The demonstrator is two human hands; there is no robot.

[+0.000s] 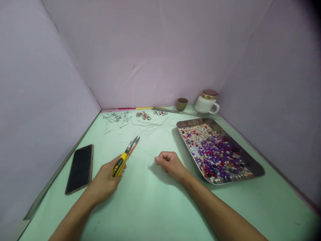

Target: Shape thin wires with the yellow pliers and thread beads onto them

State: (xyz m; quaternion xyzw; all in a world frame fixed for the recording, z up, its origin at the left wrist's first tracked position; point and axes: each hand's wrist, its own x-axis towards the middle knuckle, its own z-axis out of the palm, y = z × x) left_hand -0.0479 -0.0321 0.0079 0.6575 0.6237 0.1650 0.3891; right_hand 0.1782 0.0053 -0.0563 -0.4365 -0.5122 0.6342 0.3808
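Note:
My left hand (106, 179) is wrapped round needle-nose pliers (123, 160) with yellow-and-black grips. Their slim pointed jaws are a little apart and point up and away to the right. Right of the pliers, my right hand (172, 164) is closed in a pinch low over the table, thumb against the bent fingers. A thin, faint wire (149, 154) runs from its fingertips toward the pliers' side. Beyond the hands lie loose fine wires (150, 124) and two beaded pieces, one red and clear (143, 115), the other similar (160, 113).
A metal tray (194, 159) of mixed purple, red and pale beads stands on the right. A phone (79, 169) lies on the left. At the back are wire scraps (117, 117), a brown cup (182, 104), a lidded white mug (204, 104) and long thin rods (185, 111).

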